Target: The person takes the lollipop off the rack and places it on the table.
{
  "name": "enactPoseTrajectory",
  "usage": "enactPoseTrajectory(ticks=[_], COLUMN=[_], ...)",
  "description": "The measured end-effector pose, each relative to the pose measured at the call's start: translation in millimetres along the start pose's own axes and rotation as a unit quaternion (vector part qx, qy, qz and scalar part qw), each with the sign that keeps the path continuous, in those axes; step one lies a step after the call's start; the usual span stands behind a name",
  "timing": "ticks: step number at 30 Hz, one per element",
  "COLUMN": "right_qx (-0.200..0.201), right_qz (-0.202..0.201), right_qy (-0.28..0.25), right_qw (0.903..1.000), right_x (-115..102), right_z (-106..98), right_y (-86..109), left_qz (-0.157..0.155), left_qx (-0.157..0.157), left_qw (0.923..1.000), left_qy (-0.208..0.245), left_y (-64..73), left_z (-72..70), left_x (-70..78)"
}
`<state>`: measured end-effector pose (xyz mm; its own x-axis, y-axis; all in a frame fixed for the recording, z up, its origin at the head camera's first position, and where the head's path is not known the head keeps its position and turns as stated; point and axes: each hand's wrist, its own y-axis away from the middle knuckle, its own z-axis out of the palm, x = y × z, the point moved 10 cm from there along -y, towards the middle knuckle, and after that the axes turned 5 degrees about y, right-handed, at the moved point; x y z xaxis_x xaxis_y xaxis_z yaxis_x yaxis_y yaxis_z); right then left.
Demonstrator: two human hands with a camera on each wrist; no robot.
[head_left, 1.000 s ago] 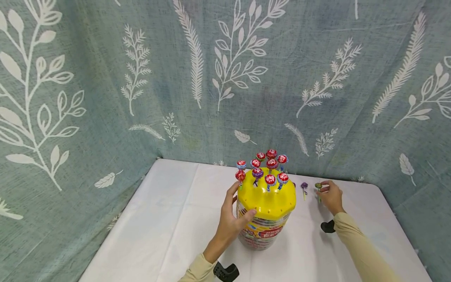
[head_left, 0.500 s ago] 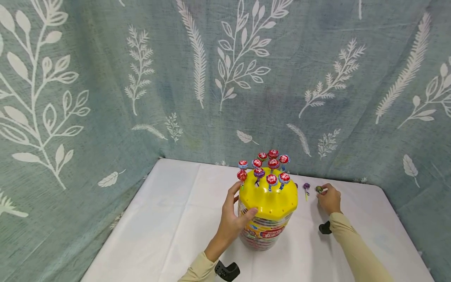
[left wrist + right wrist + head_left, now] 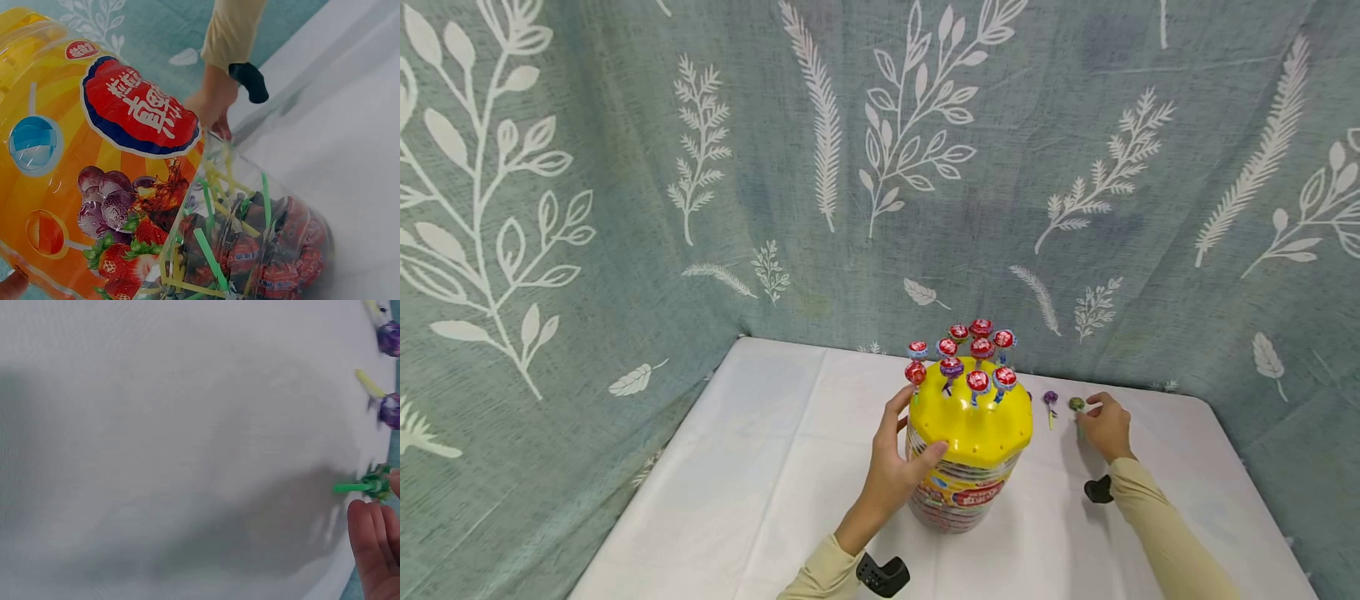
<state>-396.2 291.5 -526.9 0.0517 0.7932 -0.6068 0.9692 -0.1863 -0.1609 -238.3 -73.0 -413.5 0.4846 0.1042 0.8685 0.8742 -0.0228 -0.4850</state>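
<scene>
A big clear jar (image 3: 958, 504) with a yellow lid (image 3: 966, 429) stands on the table, and several lollipops (image 3: 978, 382) stick up from the lid. My left hand (image 3: 895, 475) grips the lid's left side, thumb on the near edge. In the left wrist view the jar's orange label (image 3: 53, 200) and wrapped candies inside (image 3: 275, 253) show. To the right, my right hand (image 3: 1108, 427) is at a green-wrapped lollipop (image 3: 1077, 403) lying on the cloth. In the right wrist view its fingers (image 3: 369, 540) are fairly straight beside the green stick (image 3: 352, 487); part of the hand is cut off.
A purple lollipop (image 3: 1051, 398) lies left of the green one. Another purple lollipop (image 3: 389, 339) lies beyond it, mostly hidden by the jar in the head view. A white cloth (image 3: 790, 475) covers the table, with a leaf-patterned curtain (image 3: 820, 167) behind.
My right hand has shifted slightly on the green lollipop, which now shows more clearly beside the fingertips and lies slightly nearer. My left hand keeps its grip on the jar.
</scene>
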Motion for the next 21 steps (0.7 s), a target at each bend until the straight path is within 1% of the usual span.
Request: enactPoseTrajectory(ticks=[3, 7, 14, 17, 18, 21], right_qx=[0.004, 0.016, 0.024, 0.026, 0.026, 0.029], right_qz=[-0.01, -0.036, -0.07, -0.089, -0.101, -0.117], right_qy=[-0.018, -0.043, -0.068, -0.094, -0.125, -0.146], right_qw=[0.9998, 0.9983, 0.9949, 0.9913, 0.9866, 0.9819], right_x=[-8.0, -21.6, -38.9, -46.0, -44.3, -55.5], right_z=[-8.1, -20.4, -35.6, -41.6, -41.4, -51.0], right_y=[1.3, 2.3, 3.5, 5.5, 3.7, 8.2], left_qz=[0.001, 0.001, -0.002, -0.004, -0.005, -0.009], left_qx=[0.0, -0.001, -0.001, 0.001, 0.002, 0.001], left_qw=[1.0, 1.0, 1.0, 1.0, 1.0, 0.9999], left_qy=[0.002, 0.006, 0.006, 0.004, 0.003, 0.006], left_y=[0.5, 0.8, 0.5, 1.1, 1.1, 0.6], left_z=[-0.4, 0.2, 1.0, 0.2, 0.0, -0.2], left_x=[0.5, 0.0, -0.5, -0.4, 0.2, 0.8])
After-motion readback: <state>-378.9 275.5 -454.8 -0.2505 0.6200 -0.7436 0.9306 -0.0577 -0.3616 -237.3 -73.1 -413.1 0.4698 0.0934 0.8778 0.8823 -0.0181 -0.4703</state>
